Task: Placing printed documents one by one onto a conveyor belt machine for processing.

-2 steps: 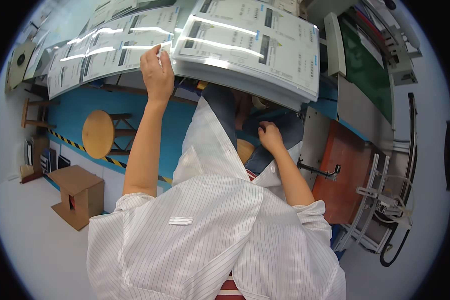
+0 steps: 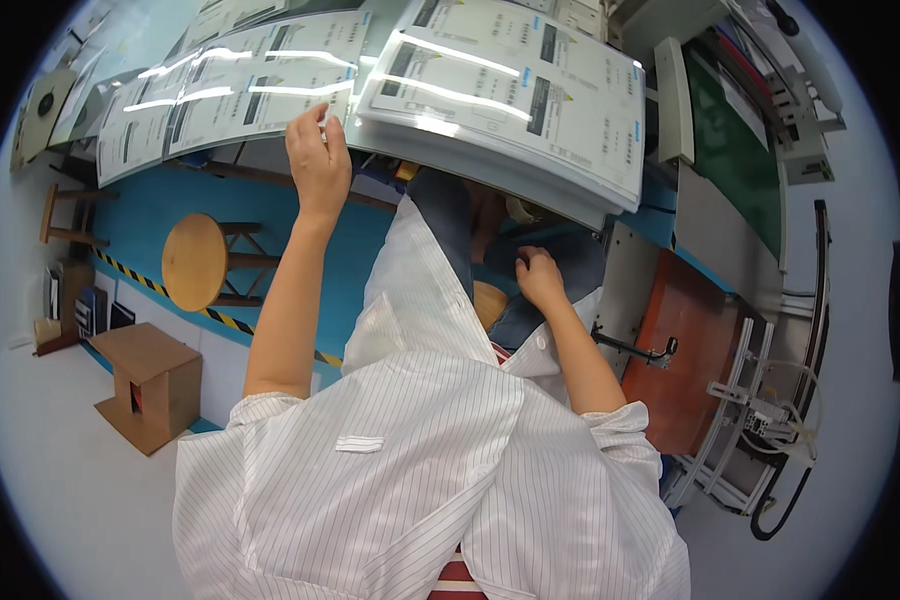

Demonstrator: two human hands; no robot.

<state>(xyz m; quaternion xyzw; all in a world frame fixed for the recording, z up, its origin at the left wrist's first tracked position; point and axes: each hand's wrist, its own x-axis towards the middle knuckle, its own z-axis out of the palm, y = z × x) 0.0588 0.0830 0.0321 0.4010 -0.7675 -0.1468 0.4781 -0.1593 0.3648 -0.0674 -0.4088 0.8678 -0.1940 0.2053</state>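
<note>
My left hand (image 2: pixel 318 165) is at the table's front edge, beside the gap between two groups of printed sheets. Its fingers are loosely bent and apart, and nothing shows in them. To its right lies a thick stack of clear-covered printed sheets (image 2: pixel 510 85), glossy under the lights. On its left, more printed sheets (image 2: pixel 295 70) lie spread along the table, their front edge close to the fingertips; whether they touch I cannot tell. My right hand (image 2: pixel 540 277) rests on my right thigh (image 2: pixel 570 262), fingers loosely curled with a gap by the thumb, holding nothing visible.
At the right stands a machine with a green bed (image 2: pixel 735 150). Below it are a reddish-brown panel (image 2: pixel 675 350) and a metal rail frame (image 2: pixel 760 410). A round wooden stool (image 2: pixel 192 262) and an open cardboard box (image 2: pixel 148 365) stand on the left.
My left hand has drawn back slightly toward me from the sheets. The whole view has shifted a little. My right hand stays on my thigh.
</note>
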